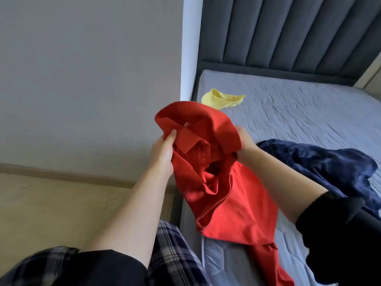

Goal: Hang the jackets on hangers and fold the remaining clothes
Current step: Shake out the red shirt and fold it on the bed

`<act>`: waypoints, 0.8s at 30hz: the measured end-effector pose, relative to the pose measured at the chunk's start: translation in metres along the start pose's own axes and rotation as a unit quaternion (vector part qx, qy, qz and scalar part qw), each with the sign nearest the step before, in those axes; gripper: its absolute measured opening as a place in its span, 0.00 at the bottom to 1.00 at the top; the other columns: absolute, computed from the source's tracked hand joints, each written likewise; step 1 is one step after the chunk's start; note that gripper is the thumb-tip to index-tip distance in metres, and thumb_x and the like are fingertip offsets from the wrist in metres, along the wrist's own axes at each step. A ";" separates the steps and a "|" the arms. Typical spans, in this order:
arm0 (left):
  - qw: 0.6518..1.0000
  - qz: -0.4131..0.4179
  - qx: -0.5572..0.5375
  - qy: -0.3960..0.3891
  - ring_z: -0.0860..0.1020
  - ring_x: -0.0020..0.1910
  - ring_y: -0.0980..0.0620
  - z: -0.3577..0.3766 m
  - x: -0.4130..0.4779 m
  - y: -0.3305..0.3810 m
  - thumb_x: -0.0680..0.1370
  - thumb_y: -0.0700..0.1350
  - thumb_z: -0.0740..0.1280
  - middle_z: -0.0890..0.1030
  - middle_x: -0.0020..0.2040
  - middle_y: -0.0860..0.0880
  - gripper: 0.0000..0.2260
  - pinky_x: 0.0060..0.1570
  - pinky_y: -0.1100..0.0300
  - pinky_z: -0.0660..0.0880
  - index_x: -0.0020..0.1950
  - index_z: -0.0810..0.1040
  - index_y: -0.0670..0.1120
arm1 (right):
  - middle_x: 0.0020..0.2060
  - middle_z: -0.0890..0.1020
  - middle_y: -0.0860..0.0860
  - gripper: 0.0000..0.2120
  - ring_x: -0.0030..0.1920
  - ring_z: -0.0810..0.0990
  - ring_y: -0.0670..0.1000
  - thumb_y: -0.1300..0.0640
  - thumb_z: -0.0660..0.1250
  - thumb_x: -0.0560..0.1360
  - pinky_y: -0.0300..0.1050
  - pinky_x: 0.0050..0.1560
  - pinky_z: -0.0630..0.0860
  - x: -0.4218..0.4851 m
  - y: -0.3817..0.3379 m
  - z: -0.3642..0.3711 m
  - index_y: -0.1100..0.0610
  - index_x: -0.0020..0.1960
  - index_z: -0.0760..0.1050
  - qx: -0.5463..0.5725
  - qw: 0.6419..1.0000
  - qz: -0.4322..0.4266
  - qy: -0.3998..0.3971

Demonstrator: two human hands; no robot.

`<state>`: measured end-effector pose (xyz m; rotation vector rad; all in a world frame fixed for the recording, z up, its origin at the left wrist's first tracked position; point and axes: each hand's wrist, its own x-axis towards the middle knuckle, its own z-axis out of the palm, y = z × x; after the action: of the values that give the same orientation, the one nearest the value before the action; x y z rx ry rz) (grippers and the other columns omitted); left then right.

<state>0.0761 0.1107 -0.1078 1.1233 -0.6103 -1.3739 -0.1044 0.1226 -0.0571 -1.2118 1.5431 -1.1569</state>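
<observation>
I hold a red polo shirt (224, 182) up over the near edge of the bed (309, 112). My left hand (162, 153) grips it beside the collar, thumb on the fabric. My right hand (245, 143) grips the other side, its fingers hidden behind the cloth. The shirt is bunched at the top, and its lower part hangs down onto the mattress. A dark blue garment (329, 168) lies crumpled on the bed to the right, under my right forearm. Further back near the wall corner lies a small yellow garment (220, 99).
The bed has a grey quilted cover and a dark padded headboard (288, 34). A grey wall (82, 79) and a white corner post (190, 48) stand on the left. Beige floor (51, 207) runs beside the bed. My plaid trousers (173, 248) show at the bottom.
</observation>
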 end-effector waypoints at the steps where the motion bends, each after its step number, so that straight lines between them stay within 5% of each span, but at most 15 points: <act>1: 0.999 0.028 0.019 -0.006 0.82 0.46 0.47 -0.001 -0.001 0.021 0.77 0.48 0.68 0.84 0.44 0.47 0.04 0.51 0.54 0.77 0.47 0.81 0.49 | 0.26 0.75 0.48 0.11 0.29 0.72 0.41 0.65 0.58 0.80 0.33 0.29 0.71 -0.001 -0.016 0.001 0.61 0.40 0.72 0.067 0.998 -0.002 0.004; 3: 0.995 0.079 0.050 -0.031 0.82 0.48 0.47 -0.003 -0.007 0.066 0.76 0.47 0.69 0.85 0.45 0.47 0.03 0.52 0.53 0.77 0.46 0.81 0.49 | 0.23 0.76 0.42 0.15 0.28 0.74 0.40 0.62 0.54 0.83 0.31 0.32 0.72 -0.004 -0.054 0.006 0.53 0.39 0.68 0.156 0.988 -0.001 -0.002; 5: 0.985 0.132 0.101 -0.049 0.82 0.48 0.47 -0.003 -0.017 0.110 0.76 0.44 0.70 0.85 0.44 0.48 0.01 0.52 0.55 0.77 0.46 0.81 0.48 | 0.16 0.73 0.42 0.17 0.20 0.73 0.38 0.61 0.52 0.83 0.29 0.23 0.68 -0.014 -0.096 0.010 0.53 0.37 0.67 0.189 0.982 -0.010 -0.022; 8: 0.957 0.220 0.182 -0.056 0.82 0.47 0.49 -0.001 -0.040 0.176 0.74 0.42 0.71 0.84 0.45 0.50 0.03 0.53 0.55 0.77 0.45 0.79 0.50 | 0.15 0.73 0.45 0.27 0.16 0.71 0.40 0.57 0.58 0.82 0.31 0.16 0.66 -0.031 -0.162 0.012 0.55 0.24 0.74 0.227 0.971 -0.050 -0.066; 11: 0.913 0.339 0.227 0.019 0.81 0.44 0.52 -0.003 -0.067 0.241 0.73 0.43 0.72 0.82 0.42 0.52 0.05 0.48 0.59 0.77 0.42 0.77 0.51 | 0.18 0.75 0.47 0.17 0.20 0.74 0.44 0.58 0.62 0.80 0.35 0.20 0.70 -0.049 -0.222 0.008 0.56 0.33 0.75 0.222 0.965 -0.127 -0.059; 14: 0.863 0.430 0.255 0.069 0.79 0.42 0.55 -0.006 -0.091 0.294 0.72 0.43 0.73 0.80 0.43 0.54 0.09 0.42 0.64 0.75 0.44 0.75 0.53 | 0.17 0.71 0.44 0.15 0.20 0.67 0.40 0.63 0.62 0.78 0.32 0.19 0.61 -0.053 -0.268 -0.003 0.58 0.32 0.70 0.135 0.956 -0.259 0.014; 16: 0.858 0.411 0.308 0.005 0.81 0.46 0.53 -0.010 -0.104 0.318 0.72 0.41 0.72 0.82 0.47 0.50 0.12 0.47 0.60 0.76 0.52 0.76 0.51 | 0.22 0.74 0.48 0.14 0.24 0.70 0.43 0.66 0.60 0.77 0.34 0.22 0.65 -0.059 -0.288 -0.008 0.59 0.33 0.71 0.048 0.954 -0.296 -0.010; 19: 0.904 0.307 0.282 -0.098 0.84 0.43 0.52 -0.020 -0.125 0.341 0.76 0.41 0.69 0.85 0.45 0.49 0.10 0.42 0.60 0.78 0.57 0.79 0.45 | 0.20 0.76 0.52 0.15 0.21 0.75 0.46 0.73 0.56 0.76 0.35 0.24 0.71 -0.067 -0.301 -0.010 0.62 0.34 0.72 0.055 0.963 -0.225 -0.136; 24: 0.957 0.209 0.189 -0.072 0.81 0.28 0.53 -0.039 -0.148 0.348 0.77 0.48 0.67 0.83 0.32 0.48 0.09 0.27 0.64 0.76 0.41 0.80 0.45 | 0.25 0.79 0.55 0.14 0.26 0.79 0.50 0.72 0.55 0.77 0.36 0.25 0.76 -0.071 -0.293 -0.017 0.63 0.37 0.73 0.055 0.968 -0.142 -0.198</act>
<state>0.2408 0.2045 0.2219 1.1140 -1.1821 -0.9986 -0.0470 0.1631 0.2364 -1.5145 1.0182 -1.0805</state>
